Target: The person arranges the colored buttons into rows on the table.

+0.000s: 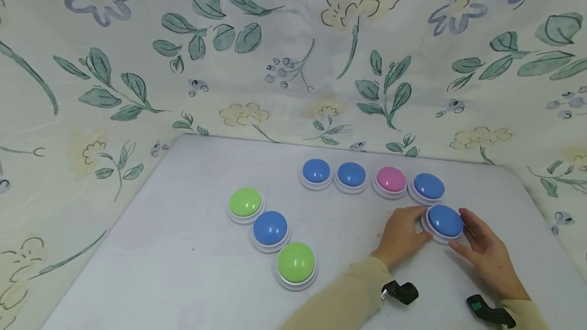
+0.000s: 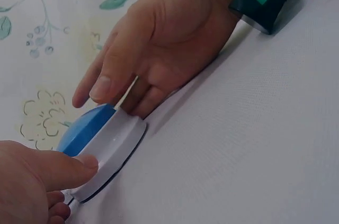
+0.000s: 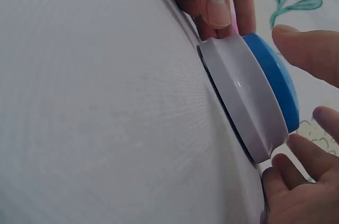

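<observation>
A blue dome push button (image 1: 445, 220) on a round white base sits on the table at the right, between both hands. My left hand (image 1: 402, 235) holds its left side, thumb and fingers around the base; the left thumb (image 2: 79, 168) lies on the white rim in the left wrist view. On the other side, my right hand (image 1: 488, 251) cups the button loosely, its fingers at the base. In the right wrist view, the right thumb (image 3: 310, 52) stands apart from the blue dome (image 3: 275, 83). Just behind is another blue button (image 1: 428, 186), close to the held one.
Along the back stand a pink button (image 1: 391, 180) and two blue buttons (image 1: 316, 171) (image 1: 351, 174). A slanting line at centre-left has a green button (image 1: 245, 202), a blue button (image 1: 270, 228) and a nearer green button (image 1: 296, 263). Floral cloth (image 1: 293, 24) rises behind the white table (image 1: 160, 269).
</observation>
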A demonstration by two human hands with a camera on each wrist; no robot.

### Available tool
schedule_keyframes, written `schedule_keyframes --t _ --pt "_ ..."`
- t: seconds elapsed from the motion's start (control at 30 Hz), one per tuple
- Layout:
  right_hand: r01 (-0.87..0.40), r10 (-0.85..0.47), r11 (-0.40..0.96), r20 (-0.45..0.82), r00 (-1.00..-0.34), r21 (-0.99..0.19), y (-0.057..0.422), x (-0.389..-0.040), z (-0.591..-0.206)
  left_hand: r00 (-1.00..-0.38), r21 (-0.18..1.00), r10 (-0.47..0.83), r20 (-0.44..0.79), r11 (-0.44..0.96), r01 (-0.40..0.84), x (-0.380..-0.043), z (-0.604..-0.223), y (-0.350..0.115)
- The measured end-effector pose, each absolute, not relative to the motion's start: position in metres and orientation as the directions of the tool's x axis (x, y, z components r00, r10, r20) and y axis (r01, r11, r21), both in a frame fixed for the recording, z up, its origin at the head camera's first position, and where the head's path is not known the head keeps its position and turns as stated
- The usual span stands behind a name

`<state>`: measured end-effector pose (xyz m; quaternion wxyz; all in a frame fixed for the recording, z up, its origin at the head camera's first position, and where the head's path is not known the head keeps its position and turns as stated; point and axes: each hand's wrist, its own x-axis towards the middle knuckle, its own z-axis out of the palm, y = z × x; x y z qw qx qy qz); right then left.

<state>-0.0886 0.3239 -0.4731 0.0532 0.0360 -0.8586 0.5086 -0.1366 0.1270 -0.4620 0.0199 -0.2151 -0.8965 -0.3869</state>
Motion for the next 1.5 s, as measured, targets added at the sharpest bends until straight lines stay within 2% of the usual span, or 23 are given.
schedule_keyframes --t 0.27,0.47,0.63,0.83,1.1,1.27,1.5 --pt "-0.167 0.052 0.442 0.211 -0.976 -0.881 0.322 -0.088 -0.474 -0.919 0.724 0.346 0.187 0.584 0.367 -0.136 -0.456 0.122" --pt "-0.239 0.105 0.412 0.307 -0.946 -0.879 0.320 -0.091 -0.469 -0.909 0.724 0.355 0.218 0.566 0.395 -0.135 -0.435 0.110" --pt "-0.299 0.110 0.424 0.376 -0.920 -0.855 0.314 -0.093 -0.461 -0.882 0.658 0.399 0.250 0.598 0.457 -0.138 -0.417 0.095" --pt "-0.357 0.101 0.451 0.445 -0.890 -0.818 0.299 -0.090 -0.446 -0.847 0.523 0.439 0.301 0.666 0.531 -0.139 -0.396 0.074" --pt "-0.370 0.042 0.483 0.443 -0.896 -0.794 0.271 -0.078 -0.433 -0.855 0.501 0.421 0.303 0.692 0.519 -0.135 -0.375 0.029" --pt "-0.445 -0.054 0.456 0.475 -0.878 -0.771 0.256 -0.075 -0.427 -0.862 0.489 0.387 0.327 0.712 0.504 -0.135 -0.371 -0.006" --pt "-0.481 -0.133 0.481 0.481 -0.866 -0.733 0.228 -0.075 -0.428 -0.864 0.547 0.372 0.340 0.669 0.503 -0.132 -0.373 -0.042"
